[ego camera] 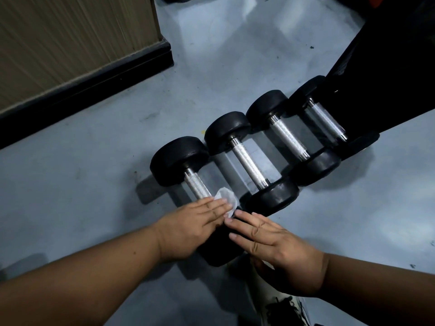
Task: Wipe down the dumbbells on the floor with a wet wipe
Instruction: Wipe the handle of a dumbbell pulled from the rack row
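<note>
Several black dumbbells with knurled steel handles lie side by side on the grey floor. The nearest dumbbell (180, 160) is under both hands. My left hand (195, 228) lies flat with straight fingers pressing a white wet wipe (227, 198) onto the near end of its handle. My right hand (268, 241) rests with straight fingers on that dumbbell's near head, which is mostly hidden. The second dumbbell (250, 161), the third dumbbell (290, 135) and the fourth dumbbell (326, 118) lie to the right, untouched.
A wooden panel with a black plinth (94, 74) stands at the upper left. A black bench or machine frame (388, 67) overhangs the fourth dumbbell at the upper right. My shoe (282, 307) shows at the bottom edge.
</note>
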The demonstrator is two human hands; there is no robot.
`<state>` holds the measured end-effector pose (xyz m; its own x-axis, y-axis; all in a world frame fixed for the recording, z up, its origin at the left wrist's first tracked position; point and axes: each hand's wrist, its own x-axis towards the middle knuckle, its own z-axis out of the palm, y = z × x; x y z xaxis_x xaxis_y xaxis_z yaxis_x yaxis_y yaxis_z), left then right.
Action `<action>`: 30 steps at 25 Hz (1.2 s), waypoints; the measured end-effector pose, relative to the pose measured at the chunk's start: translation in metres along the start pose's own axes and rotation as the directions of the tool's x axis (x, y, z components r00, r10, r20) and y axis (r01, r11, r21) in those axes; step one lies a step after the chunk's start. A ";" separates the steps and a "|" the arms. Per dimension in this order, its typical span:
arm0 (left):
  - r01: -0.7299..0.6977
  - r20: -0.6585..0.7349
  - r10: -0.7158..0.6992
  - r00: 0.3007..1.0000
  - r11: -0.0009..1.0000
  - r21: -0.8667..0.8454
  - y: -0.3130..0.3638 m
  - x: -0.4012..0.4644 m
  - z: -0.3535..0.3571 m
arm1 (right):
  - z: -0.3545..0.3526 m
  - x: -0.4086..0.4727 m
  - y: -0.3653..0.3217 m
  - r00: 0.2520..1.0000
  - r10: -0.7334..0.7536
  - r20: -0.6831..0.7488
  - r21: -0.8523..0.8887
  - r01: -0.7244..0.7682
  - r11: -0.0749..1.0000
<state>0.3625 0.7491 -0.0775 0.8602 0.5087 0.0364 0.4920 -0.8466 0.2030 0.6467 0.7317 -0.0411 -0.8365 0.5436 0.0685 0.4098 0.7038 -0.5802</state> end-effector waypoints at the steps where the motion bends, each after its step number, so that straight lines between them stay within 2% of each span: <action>1: -0.026 0.009 0.025 1.000 0.999 0.021 -0.005 0.000 -0.003 | 0.000 0.000 0.000 1.000 -0.002 0.001 0.001 0.002 1.000; 5: 0.156 -0.032 -0.153 0.988 0.980 0.123 -0.039 0.017 -0.016 | 0.000 -0.001 0.000 1.000 0.016 0.002 0.007 -0.016 1.000; 9: 0.036 0.026 -0.036 0.999 0.999 0.003 0.002 0.009 -0.009 | 0.001 0.000 -0.002 1.000 0.002 -0.014 0.001 -0.002 1.000; 11: 0.034 0.006 -0.035 0.999 0.997 0.071 -0.012 0.004 -0.012 | 0.003 0.001 -0.002 1.000 -0.002 -0.007 0.000 0.002 1.000; 14: 0.236 -0.031 -0.234 0.972 0.965 0.117 -0.031 0.001 -0.010 | 0.002 0.000 0.000 1.000 0.009 0.006 0.012 -0.009 1.000; 15: 0.264 -0.024 -0.263 0.964 0.958 0.114 -0.024 0.000 -0.006 | 0.001 -0.001 0.001 1.000 0.011 0.004 0.011 -0.011 1.000; 16: 0.256 -0.002 -0.257 0.966 0.962 0.092 -0.010 -0.002 0.000 | 0.000 -0.002 0.002 1.000 0.009 0.003 0.008 -0.009 1.000; 18: 0.149 0.054 -0.152 0.987 0.987 0.054 0.011 -0.011 0.006 | 0.001 0.000 0.001 1.000 -0.005 -0.001 -0.003 0.005 1.000; 20: 0.079 0.091 -0.087 0.992 0.992 0.097 -0.002 -0.018 0.002 | 0.003 0.000 0.000 1.000 -0.005 0.002 -0.009 0.005 1.000; 21: 0.110 0.085 -0.121 0.989 0.986 0.129 -0.014 -0.017 -0.001 | 0.003 0.000 0.000 1.000 0.002 0.007 -0.005 -0.002 1.000; 24: 0.351 0.083 -0.367 0.927 0.923 0.159 -0.028 -0.014 -0.005 | 0.001 -0.002 0.003 1.000 0.020 0.015 0.009 -0.021 1.000; 25: 0.355 0.097 -0.372 0.923 0.922 0.156 -0.017 -0.012 -0.002 | 0.000 -0.002 0.002 1.000 0.018 0.015 0.008 -0.018 1.000; 28: 0.170 0.132 -0.178 0.975 0.983 0.075 0.014 -0.018 0.009 | 0.002 -0.001 0.000 1.000 0.008 0.018 0.000 -0.008 1.000; 30: 0.139 0.115 -0.150 0.982 0.986 0.092 -0.004 -0.023 0.004 | 0.005 -0.001 -0.001 1.000 0.013 0.026 0.004 -0.013 1.000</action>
<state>0.3412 0.7406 -0.0827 0.7866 0.6081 -0.1072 0.6173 -0.7782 0.1157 0.6450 0.7282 -0.0443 -0.8405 0.5403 0.0399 0.4189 0.6949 -0.5845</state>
